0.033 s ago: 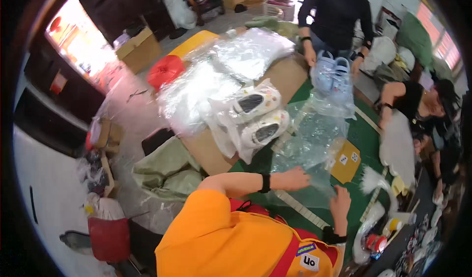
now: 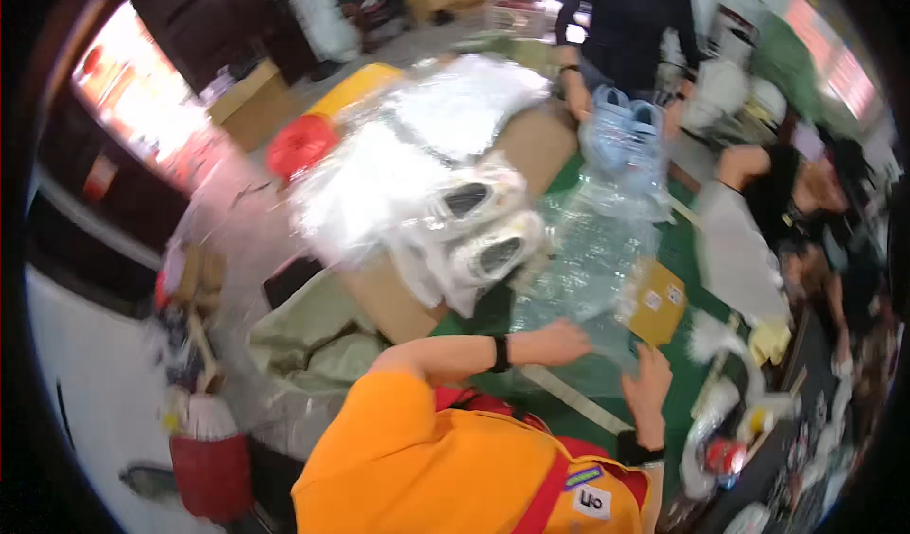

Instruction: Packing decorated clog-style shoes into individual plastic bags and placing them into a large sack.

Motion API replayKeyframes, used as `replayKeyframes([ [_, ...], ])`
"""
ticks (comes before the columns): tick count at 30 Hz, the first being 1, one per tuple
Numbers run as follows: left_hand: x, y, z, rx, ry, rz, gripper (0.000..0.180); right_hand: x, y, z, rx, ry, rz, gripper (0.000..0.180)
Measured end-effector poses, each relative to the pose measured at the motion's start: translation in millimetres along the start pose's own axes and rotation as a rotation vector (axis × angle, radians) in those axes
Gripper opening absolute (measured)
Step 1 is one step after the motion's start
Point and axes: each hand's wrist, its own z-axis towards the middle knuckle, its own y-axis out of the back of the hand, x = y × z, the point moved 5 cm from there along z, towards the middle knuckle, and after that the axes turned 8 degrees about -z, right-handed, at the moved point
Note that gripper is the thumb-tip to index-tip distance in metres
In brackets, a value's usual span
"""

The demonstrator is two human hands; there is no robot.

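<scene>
A clear plastic bag [image 2: 578, 273] lies spread across the green table [image 2: 700, 269], its near end between my two hands. My left hand [image 2: 557, 343] has its fingers closed at the near left edge of this bag. At the near right edge, the fingers of my right hand [image 2: 648, 378] pinch the plastic. A mustard-yellow card [image 2: 664, 324] with small white labels lies just beyond my right hand. Light blue clogs [image 2: 621, 141] stand toward the bag's far end, by a co-worker's hand [image 2: 575, 98]. Blur hides the exact finger contact.
White clogs [image 2: 482, 240] in clear plastic sit on brown cardboard [image 2: 384, 299] to the left, beside a shiny heap of plastic bags [image 2: 379, 169]. A red round object [image 2: 301, 145] lies behind. Another person bends at the right beside a white sack [image 2: 741, 259]. Jars and clutter line the right.
The whole view has shifted slightly and blurred. My right hand has risen a little beside the yellow card. Both hands remain at the bag's near end.
</scene>
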Motion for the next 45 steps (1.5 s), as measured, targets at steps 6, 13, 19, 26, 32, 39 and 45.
replayKeyframes([
  [6, 5, 17, -17, -0.149, 0.059, -0.153, 0.034, 25, -25, 0, 0.107, 0.240, -0.169, 0.025],
  [13, 21, -6, -19, -0.028, 0.048, -0.393, 0.029, -33, -59, -48, 0.325, -0.084, -0.184, 0.027],
  [19, 27, 6, -7, 0.028, 0.152, -0.609, 0.023, -19, -51, -40, 0.154, -0.036, -0.008, 0.014],
  [26, 75, 33, 48, -0.103, 0.200, -0.989, 0.029, -46, -72, -49, 0.172, -0.220, 0.059, 0.010],
  [32, 142, 32, 101, -0.422, 0.402, -0.068, 0.063, -44, -55, -58, 0.263, -0.394, 0.162, 0.015],
  [39, 199, -4, 113, -0.423, 0.457, 0.033, 0.083, -43, -23, -81, 0.370, -0.386, 0.142, 0.034],
  [45, 212, -39, 83, -0.124, 0.573, 0.059, 0.068, -76, -16, -146, 0.449, -0.461, 0.081, 0.035],
])
